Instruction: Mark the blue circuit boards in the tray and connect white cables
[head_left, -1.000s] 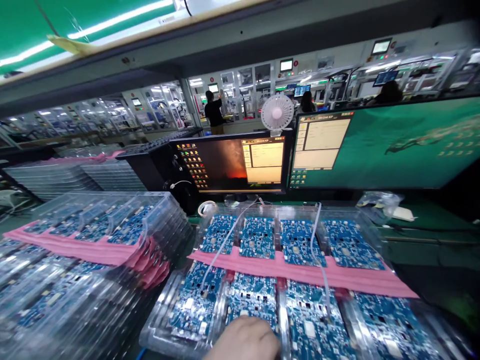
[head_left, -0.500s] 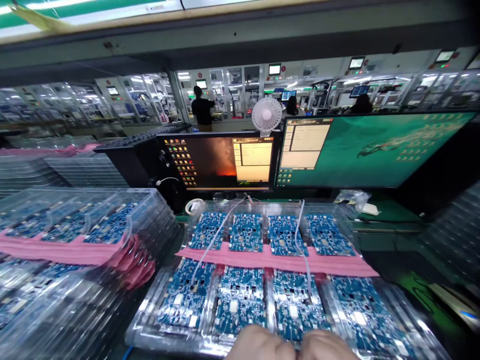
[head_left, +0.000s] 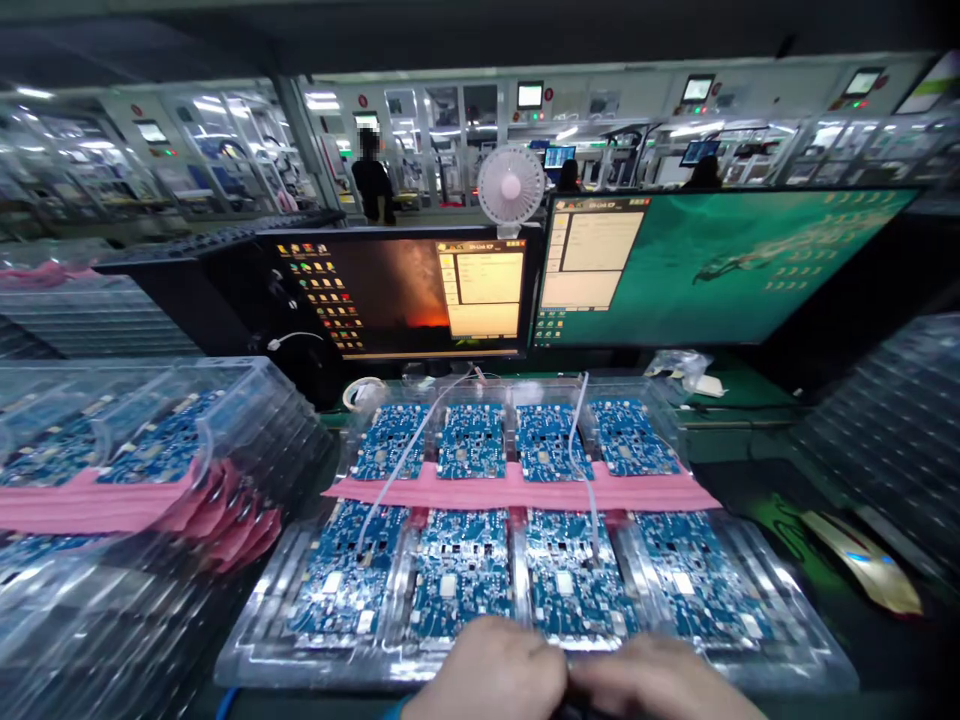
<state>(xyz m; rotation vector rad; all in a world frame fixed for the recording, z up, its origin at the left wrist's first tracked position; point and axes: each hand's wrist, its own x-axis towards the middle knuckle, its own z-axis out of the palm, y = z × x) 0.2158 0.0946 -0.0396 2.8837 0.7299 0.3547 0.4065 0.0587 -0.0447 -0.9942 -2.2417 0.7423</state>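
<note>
We find both hands at the near edge of a clear plastic tray [head_left: 255, 655] that holds eight blue circuit boards in two rows of four. The left hand [head_left: 487, 675] lies over the near edge of the second board [head_left: 459, 585] in the front row; the right hand [head_left: 660, 685] lies just beside it, at the near edge of the third board [head_left: 574, 585]. The two hands touch at the middle. Fingers appear curled under, but the frame edge cuts them off — we cannot tell whether either grasps anything.

A pink foam strip [head_left: 517, 488] crosses the tray between the rows. Two white cables [head_left: 583, 470] run from the tray's far side onto front-row boards.

To the left stands a stack of like trays [head_left: 225, 420] with pink strips between layers. Behind the tray stand two monitors — the smaller [head_left: 405, 295] left, the larger [head_left: 720, 265] right — with a white desk fan [head_left: 511, 186] above their junction. A gold mouse [head_left: 862, 565] rests at right.
</note>
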